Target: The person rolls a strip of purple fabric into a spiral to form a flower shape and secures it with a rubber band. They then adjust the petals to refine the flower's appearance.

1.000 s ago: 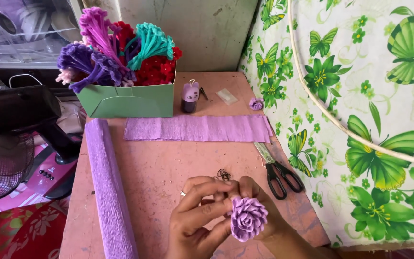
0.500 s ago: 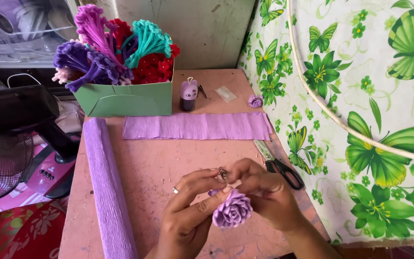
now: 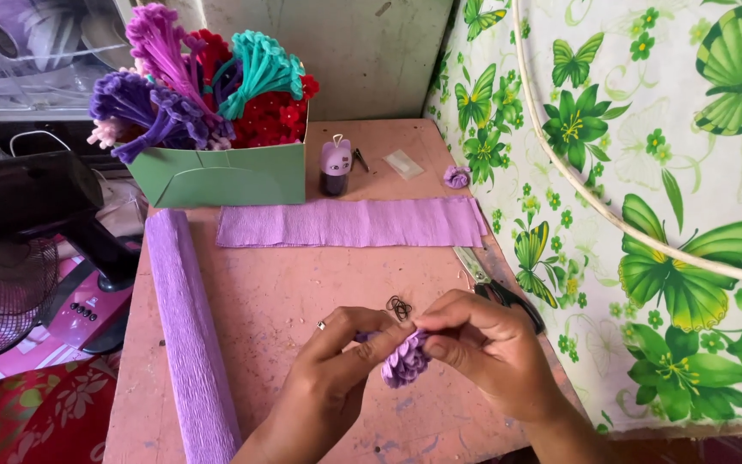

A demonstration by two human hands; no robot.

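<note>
Head view: left hand (image 3: 337, 378) and right hand (image 3: 487, 352), fingers pinched narrow on purple paper flower (image 3: 405, 361), held just above table (image 3: 302, 292) near front edge. Risk (judgement): thin crepe petals crush or unwind if pinch slips. Small black bands (image 3: 399, 307) beside knuckles could get swept off. Scissors (image 3: 500, 288) at right edge half hidden behind right hand. Flower's centre covered by fingers.

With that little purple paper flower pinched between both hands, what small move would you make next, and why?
Probably reach for the small dark elastic bands lying just beyond the fingers. Both the left hand and the right hand pinch the purple crepe paper flower at its gathered base, which looks unbound, so it might loosen if released. Binding it seems the likely next step.
</note>
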